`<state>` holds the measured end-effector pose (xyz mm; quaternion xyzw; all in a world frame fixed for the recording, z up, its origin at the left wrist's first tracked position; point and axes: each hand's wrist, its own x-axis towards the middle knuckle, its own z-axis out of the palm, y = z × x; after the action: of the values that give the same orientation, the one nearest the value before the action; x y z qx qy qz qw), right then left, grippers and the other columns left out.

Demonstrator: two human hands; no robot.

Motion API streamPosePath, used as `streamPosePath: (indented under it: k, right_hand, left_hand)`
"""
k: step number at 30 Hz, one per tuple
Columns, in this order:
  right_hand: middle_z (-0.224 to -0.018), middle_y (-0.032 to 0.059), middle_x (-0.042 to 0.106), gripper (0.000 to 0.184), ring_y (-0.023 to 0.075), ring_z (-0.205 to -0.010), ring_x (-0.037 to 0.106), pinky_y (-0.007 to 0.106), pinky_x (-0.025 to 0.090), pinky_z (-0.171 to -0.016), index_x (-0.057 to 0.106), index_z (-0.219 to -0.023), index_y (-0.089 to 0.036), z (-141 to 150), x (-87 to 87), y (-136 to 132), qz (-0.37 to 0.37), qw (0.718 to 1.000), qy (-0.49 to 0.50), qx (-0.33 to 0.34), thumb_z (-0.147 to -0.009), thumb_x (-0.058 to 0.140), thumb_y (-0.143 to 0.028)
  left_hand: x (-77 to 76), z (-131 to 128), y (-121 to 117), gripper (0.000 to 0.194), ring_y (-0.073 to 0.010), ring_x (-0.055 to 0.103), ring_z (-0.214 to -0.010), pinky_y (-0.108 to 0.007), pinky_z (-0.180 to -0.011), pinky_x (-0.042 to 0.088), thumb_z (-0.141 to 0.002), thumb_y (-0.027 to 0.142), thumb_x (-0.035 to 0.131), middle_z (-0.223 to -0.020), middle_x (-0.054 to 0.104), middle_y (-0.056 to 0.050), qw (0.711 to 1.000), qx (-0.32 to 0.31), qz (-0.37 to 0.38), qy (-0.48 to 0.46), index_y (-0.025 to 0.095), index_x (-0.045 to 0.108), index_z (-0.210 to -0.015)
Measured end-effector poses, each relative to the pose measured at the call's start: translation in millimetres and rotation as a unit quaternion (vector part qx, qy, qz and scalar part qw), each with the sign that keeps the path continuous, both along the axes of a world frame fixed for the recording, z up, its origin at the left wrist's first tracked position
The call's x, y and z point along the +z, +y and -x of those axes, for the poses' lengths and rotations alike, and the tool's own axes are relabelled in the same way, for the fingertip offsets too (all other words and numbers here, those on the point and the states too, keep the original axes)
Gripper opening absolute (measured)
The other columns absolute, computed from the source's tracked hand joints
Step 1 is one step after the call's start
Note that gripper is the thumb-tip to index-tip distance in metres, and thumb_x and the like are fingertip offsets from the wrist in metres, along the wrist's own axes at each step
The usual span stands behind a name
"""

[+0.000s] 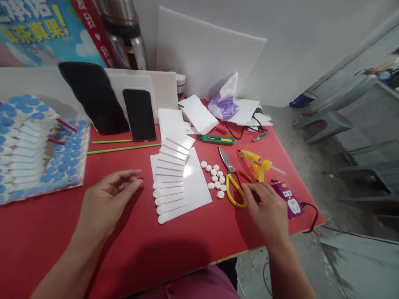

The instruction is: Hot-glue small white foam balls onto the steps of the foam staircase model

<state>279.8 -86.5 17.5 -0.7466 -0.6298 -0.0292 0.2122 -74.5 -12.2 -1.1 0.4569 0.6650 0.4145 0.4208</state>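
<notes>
My left hand [114,199] hovers over the red table, left of the white strips, holding nothing, its fingers loosely curved and thumb apart. In a fanned, overlapping row, the white strips [170,174] lie on a white sheet [198,182]; the nearest ones have round white discs at their left ends. Several loose white discs [214,178] are scattered right of the sheet. My right hand [266,207] is closed beside the scissors [232,182], which have yellow and red handles, and the yellow glue gun [257,164]. Its fingers cover part of the red handle; whether they grip anything is hidden.
A blue-and-white disc model [67,153] stands at left. Behind are a phone [139,114], a black curved panel [95,97], green sticks [124,148], a green cutter [216,139] and a purple bag [224,106]. A purple power box [288,199] with a cord sits near the right edge.
</notes>
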Motion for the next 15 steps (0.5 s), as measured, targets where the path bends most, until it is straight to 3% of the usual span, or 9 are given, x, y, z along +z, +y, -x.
streamPosePath:
  k: [3,6,8,11,15]
  right_hand:
    - [-0.076,0.0074,0.068,0.049,0.0241,-0.067,0.063,0.034,0.038,-0.06,0.066,-0.074,-0.02,-22,-2.0,-1,0.021,0.995,-0.051,-0.084,-0.103,0.05,-0.056]
    - [-0.093,0.0144,0.071,0.06,0.0309,-0.083,0.065,0.038,0.044,-0.069,0.07,-0.093,-0.017,-44,-11.6,6,0.028,0.99,-0.047,-0.128,-0.097,0.048,-0.073]
    - [-0.104,0.0194,0.07,0.071,0.0332,-0.09,0.065,0.042,0.047,-0.076,0.07,-0.104,-0.014,-54,-17.6,16,0.013,0.992,-0.011,-0.124,-0.091,0.048,-0.081]
    - [-0.094,0.0162,0.07,0.07,0.0302,-0.082,0.062,0.041,0.046,-0.074,0.07,-0.093,-0.016,-58,-20.6,35,0.035,0.993,0.044,-0.108,-0.084,0.054,-0.084]
    - [-0.065,0.0044,0.061,0.052,0.0228,-0.064,0.054,0.036,0.041,-0.064,0.07,-0.074,-0.019,-60,-22.3,53,0.072,0.974,0.18,-0.118,-0.076,0.073,-0.071]
  left_hand:
    - [12.3,1,2,0.034,-0.0179,0.064,-0.081,-0.029,-0.074,0.054,-0.078,0.04,0.082,-0.105,0.074,-0.004,0.997,0.007,-0.031,0.067,0.025,0.077,-0.108]
    - [27.1,-3,2,0.027,-0.0158,0.06,-0.077,-0.032,-0.076,0.054,-0.085,0.035,0.076,-0.118,0.07,-0.005,0.991,-0.015,-0.09,0.097,0.026,0.075,-0.11]
    - [35.5,-10,0,0.022,-0.0183,0.064,-0.088,-0.034,-0.083,0.054,-0.088,0.03,0.072,-0.123,0.067,-0.006,0.983,-0.045,-0.139,0.115,0.026,0.073,-0.109]
    - [43.4,-30,-7,0.017,-0.0198,0.068,-0.099,-0.032,-0.087,0.055,-0.092,0.022,0.066,-0.122,0.066,-0.006,0.963,-0.126,-0.192,0.138,0.025,0.072,-0.107]
    - [42.0,-71,-16,0.017,-0.0144,0.067,-0.083,-0.03,-0.076,0.055,-0.098,0.018,0.058,-0.12,0.067,-0.005,0.928,-0.29,-0.188,0.14,0.023,0.07,-0.109]
